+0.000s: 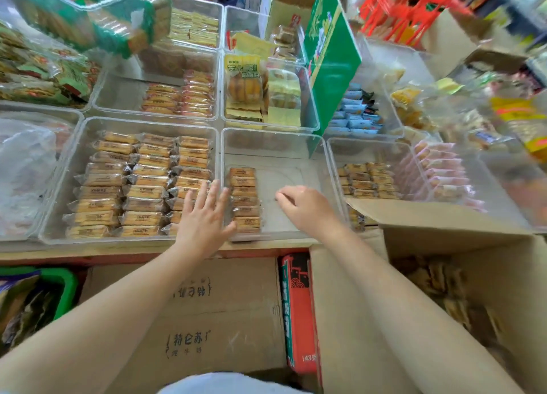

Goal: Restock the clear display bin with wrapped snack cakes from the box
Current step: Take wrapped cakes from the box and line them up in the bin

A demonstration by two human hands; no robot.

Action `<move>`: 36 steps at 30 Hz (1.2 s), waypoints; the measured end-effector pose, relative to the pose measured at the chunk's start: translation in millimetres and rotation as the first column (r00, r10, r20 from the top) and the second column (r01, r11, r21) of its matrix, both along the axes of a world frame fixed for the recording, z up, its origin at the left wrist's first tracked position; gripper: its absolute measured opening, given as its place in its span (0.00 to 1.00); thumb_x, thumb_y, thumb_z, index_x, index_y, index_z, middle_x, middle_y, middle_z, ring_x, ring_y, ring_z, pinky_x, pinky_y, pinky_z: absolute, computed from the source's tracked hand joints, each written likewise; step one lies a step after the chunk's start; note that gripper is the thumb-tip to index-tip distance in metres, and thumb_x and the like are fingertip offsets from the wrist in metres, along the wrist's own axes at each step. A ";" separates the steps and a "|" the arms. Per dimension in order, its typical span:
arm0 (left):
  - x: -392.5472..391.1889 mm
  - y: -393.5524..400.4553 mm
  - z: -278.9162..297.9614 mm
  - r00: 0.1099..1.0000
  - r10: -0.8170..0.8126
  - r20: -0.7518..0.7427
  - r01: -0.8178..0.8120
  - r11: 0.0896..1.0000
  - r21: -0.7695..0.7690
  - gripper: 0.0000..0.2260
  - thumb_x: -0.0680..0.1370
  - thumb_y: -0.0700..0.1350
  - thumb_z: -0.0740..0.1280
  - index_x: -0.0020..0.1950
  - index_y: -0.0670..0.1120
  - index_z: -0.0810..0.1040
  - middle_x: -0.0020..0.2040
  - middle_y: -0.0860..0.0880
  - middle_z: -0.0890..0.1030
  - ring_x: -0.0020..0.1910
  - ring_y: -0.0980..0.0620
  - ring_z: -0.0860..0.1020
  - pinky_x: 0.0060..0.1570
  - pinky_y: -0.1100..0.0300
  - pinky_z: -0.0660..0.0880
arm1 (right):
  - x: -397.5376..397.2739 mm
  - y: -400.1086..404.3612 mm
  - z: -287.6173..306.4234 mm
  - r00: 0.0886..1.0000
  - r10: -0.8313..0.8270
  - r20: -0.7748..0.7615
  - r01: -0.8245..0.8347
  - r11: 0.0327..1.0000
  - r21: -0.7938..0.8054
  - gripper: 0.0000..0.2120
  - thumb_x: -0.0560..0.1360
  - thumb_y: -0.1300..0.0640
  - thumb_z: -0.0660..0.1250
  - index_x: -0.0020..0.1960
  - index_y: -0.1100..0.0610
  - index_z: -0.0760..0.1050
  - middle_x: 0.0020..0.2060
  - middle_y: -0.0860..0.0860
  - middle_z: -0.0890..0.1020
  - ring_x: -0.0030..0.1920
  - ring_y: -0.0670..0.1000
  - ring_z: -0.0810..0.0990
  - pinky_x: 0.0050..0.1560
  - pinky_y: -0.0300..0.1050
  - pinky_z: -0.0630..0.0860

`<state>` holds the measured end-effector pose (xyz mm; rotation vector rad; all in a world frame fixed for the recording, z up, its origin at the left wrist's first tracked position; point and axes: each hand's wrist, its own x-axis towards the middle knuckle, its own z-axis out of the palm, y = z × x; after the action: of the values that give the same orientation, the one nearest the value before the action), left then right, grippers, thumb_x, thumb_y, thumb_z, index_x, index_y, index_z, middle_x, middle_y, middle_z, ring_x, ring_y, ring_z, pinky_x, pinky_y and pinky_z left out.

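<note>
Reaching over the near edge of the wooden counter [118, 250]: left hand [204, 216], fingers straight and spread, pressing the near left wall of the clear plastic display bin [272, 143]. Right hand [305, 205] inside, fingers loosely curled, grasping nothing. One column of orange wrapped snack cakes [244, 199] along the bin's left wall. Open brown cardboard box [461, 290] below the counter's right end, more cakes inside.
</note>
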<state>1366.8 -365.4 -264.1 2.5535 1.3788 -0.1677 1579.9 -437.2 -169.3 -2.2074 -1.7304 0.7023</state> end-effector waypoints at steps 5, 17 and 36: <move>65.0 -109.1 71.5 0.832 0.216 0.511 -0.089 0.961 -0.260 0.30 0.77 0.64 0.58 0.71 0.47 0.75 0.72 0.45 0.74 0.71 0.46 0.71 0.74 0.46 0.61 | 45.9 -98.7 75.9 0.993 -0.092 -0.077 0.111 0.950 0.290 0.13 0.83 0.55 0.61 0.44 0.59 0.79 0.33 0.52 0.79 0.34 0.49 0.75 0.36 0.44 0.69; 214.2 -280.9 108.2 0.587 0.560 0.584 -0.190 0.797 -0.573 0.37 0.80 0.41 0.67 0.84 0.54 0.50 0.81 0.50 0.59 0.80 0.47 0.55 0.79 0.45 0.55 | 221.0 -264.2 3.2 0.978 -0.078 0.195 0.131 0.952 -0.278 0.12 0.83 0.51 0.59 0.58 0.55 0.78 0.51 0.51 0.80 0.49 0.52 0.79 0.41 0.43 0.72; 225.8 -287.1 104.1 0.629 0.490 0.603 -0.258 0.864 -0.433 0.44 0.76 0.48 0.75 0.83 0.55 0.50 0.81 0.52 0.61 0.79 0.49 0.59 0.77 0.45 0.60 | 247.2 -258.0 -9.8 0.946 -0.257 -0.196 0.128 0.855 -0.502 0.27 0.76 0.40 0.66 0.71 0.53 0.72 0.64 0.53 0.76 0.60 0.52 0.77 0.59 0.49 0.77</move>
<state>1592.6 -652.6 -160.0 1.6982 1.3727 0.5715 1827.1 -695.2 -179.1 -2.4122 -1.2763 1.4268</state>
